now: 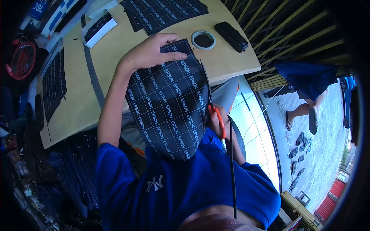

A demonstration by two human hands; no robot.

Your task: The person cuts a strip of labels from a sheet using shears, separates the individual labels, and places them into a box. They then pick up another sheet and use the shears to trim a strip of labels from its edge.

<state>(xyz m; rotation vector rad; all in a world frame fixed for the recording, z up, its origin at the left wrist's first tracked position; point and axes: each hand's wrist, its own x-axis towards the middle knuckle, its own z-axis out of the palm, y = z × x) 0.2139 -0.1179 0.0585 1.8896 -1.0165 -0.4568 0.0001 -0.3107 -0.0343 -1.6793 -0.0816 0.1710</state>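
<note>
A black sheet printed with rows of white EPSON labels stands curved in front of my chest. My left hand grips its top edge, with the thumb lying across the printed face. On the sheet's right side, my right hand is closed around the orange-handled scissors. Their dark blades point up along the sheet's right edge, and whether they are parted is hard to see. Part of the right hand is hidden behind the handles and the sheet.
On the wooden table are more EPSON sheets, a roll of tape, a black case and an open white box. Beyond a folding metal gate, a person's legs and several sandals show outside.
</note>
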